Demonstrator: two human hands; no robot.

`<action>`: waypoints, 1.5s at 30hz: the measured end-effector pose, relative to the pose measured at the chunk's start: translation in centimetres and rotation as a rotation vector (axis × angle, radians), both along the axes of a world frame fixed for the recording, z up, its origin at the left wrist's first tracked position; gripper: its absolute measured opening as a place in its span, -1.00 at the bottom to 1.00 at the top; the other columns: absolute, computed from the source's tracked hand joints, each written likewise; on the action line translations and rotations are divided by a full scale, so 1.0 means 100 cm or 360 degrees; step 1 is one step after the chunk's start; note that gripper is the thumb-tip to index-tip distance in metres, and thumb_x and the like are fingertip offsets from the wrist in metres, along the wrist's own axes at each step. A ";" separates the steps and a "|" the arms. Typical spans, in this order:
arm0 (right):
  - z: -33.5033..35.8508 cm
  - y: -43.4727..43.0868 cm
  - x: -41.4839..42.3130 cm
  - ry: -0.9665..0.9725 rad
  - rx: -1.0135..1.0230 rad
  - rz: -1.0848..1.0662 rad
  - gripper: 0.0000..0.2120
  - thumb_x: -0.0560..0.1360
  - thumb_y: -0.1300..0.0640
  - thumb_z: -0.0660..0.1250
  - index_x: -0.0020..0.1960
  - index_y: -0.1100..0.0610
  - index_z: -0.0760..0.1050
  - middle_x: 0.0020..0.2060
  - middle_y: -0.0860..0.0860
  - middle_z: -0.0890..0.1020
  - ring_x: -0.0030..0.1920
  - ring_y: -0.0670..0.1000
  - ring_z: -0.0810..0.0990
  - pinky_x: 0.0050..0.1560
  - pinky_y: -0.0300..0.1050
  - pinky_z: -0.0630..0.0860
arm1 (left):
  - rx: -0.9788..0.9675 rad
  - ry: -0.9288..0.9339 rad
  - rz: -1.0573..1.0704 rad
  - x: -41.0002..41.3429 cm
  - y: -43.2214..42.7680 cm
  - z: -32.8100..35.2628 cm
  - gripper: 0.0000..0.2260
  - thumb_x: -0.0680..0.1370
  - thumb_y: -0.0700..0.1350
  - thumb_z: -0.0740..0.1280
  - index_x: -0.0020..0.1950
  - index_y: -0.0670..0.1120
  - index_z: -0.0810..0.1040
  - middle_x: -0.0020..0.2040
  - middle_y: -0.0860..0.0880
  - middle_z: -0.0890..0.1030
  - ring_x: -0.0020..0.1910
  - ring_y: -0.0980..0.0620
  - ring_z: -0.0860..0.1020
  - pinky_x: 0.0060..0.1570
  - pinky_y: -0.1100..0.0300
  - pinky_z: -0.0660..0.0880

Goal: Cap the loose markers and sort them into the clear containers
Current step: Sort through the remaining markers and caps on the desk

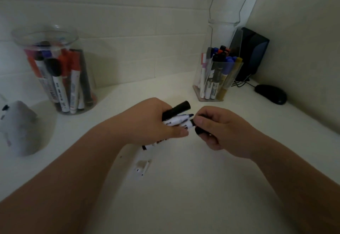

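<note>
Capping step in hand: left hand (156, 121) grips several markers (176, 120) at mid-table. Right hand (217, 127) pinches a black cap (199, 131) just beside a bare tip. Next move likely requires squaring the cap and pressing it home.

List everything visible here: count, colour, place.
desk: one, white, underneath everything.
round jar: one, clear, back left.
jar markers: many, red, black, purple, inside round jar.
angular holder: one, clear, back right.
holder markers: many, black, blue, orange, inside angular holder.
glass vase: one, clear, behind the holder.
box: one, black, right corner.
mouse: one, black, far right.
plush toy: one, grey, left edge.
small object: one, white, desk centre.
held markers: about three, white and black, mid-frame.
cap: one, black, mid-frame.
left hand: grips held markers.
right hand: pinches cap.
</note>
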State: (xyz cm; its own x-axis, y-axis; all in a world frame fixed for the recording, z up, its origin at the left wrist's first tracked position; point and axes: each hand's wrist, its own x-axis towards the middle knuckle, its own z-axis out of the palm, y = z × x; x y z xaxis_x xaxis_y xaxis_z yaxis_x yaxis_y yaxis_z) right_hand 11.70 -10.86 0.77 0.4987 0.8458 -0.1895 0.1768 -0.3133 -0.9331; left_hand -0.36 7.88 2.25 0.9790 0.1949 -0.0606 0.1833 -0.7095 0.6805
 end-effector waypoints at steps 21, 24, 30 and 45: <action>0.012 -0.033 0.031 0.0303 0.0535 -0.0269 -0.83 0.47 0.09 0.30 -0.13 0.20 0.56 -0.40 0.14 0.33 -0.42 0.07 0.08 -0.47 -0.20 0.09 | -0.0328 -0.0153 0.0121 0.007 -0.039 0.006 -0.60 0.30 0.27 0.48 -0.39 -0.08 0.63 -0.52 -0.07 0.57 -0.51 -0.02 0.55 -0.40 0.12 0.51; 0.025 -0.046 0.035 0.0133 0.0553 -0.0400 -0.88 0.45 0.06 0.32 -0.13 0.05 0.62 -0.36 0.17 0.39 -0.44 0.05 0.21 -0.45 -0.20 0.16 | -0.0243 0.0008 0.0140 0.009 -0.041 -0.002 -0.65 0.34 0.19 0.54 -0.40 -0.06 0.59 -0.58 0.11 0.48 -0.58 0.13 0.43 -0.49 0.32 0.35; 0.047 -0.060 0.004 -0.1037 0.0162 -0.0043 -0.76 0.40 -0.18 0.28 -0.02 -0.16 0.62 -0.31 -0.12 0.65 -0.40 0.00 0.56 -0.43 -0.19 0.51 | -0.0061 0.0022 0.0263 0.012 -0.041 -0.010 -0.45 0.20 0.31 0.56 -0.23 -0.17 0.60 -0.47 0.08 0.29 -0.52 0.12 0.23 -0.45 0.27 0.16; 0.043 -0.044 -0.017 -0.1163 -0.0348 0.0111 -0.78 0.56 -0.08 0.25 0.16 -0.19 0.59 -0.27 -0.46 0.55 -0.29 -0.33 0.53 -0.21 -0.53 0.37 | -0.0111 -0.0024 0.0037 0.012 -0.053 -0.007 -0.69 0.27 0.19 0.59 -0.24 -0.02 0.69 -0.53 0.10 0.45 -0.59 0.18 0.34 -0.51 0.32 0.27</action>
